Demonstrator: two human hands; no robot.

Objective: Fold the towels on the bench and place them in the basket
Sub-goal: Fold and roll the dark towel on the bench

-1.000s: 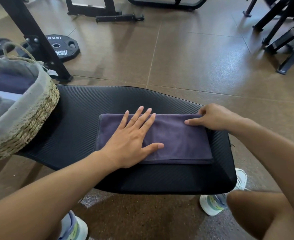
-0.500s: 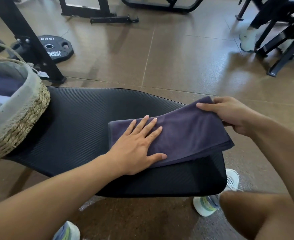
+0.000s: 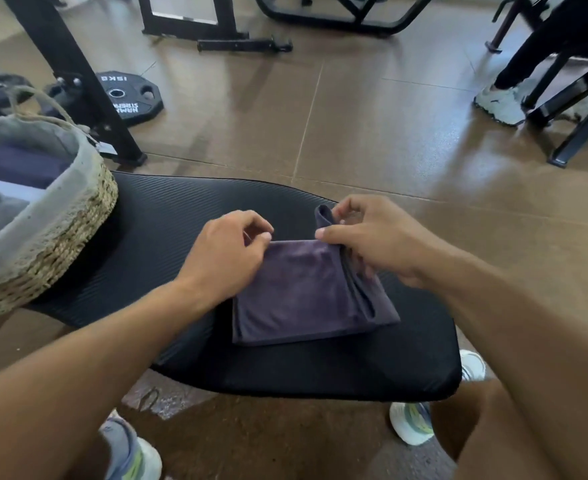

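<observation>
Both hands on the purple towel (image 3: 299,292) now, mid-bench. The towel lies folded into a rough square on the black bench pad (image 3: 168,237), toward the pad's near end. Right hand (image 3: 372,244) pinches the towel's far-right corner btwn thumb and curled fingers; a bit of cloth sticks up just above the thumb, and the right edge bunches into loose layers running down from that grip toward the camera. Left hand (image 3: 226,254) sits at the far-left corner, fingers curled in tight, fingertips touching the top edge. Looks like a pinch on the cloth, tho the exact contact is hidden under the knuckles. The towel's flat face spreads btwn the two grips and down toward the person; near edge lies flat on the pad.

Off to the left of the left hand, well apart: the woven basket (image 3: 74,233) w/ grey liner, standing on the bench's far-left end. Folded cloth already inside it, dark purple and pale pieces; can't tell how many.

Beyond the grips, on the brown floor: a black weight plate (image 3: 126,98) by a black rack leg (image 3: 88,84). Far right, someone else's leg and a pale shoe (image 3: 500,103) beside more black frames. Below the bench, the person's own sneakers show.
</observation>
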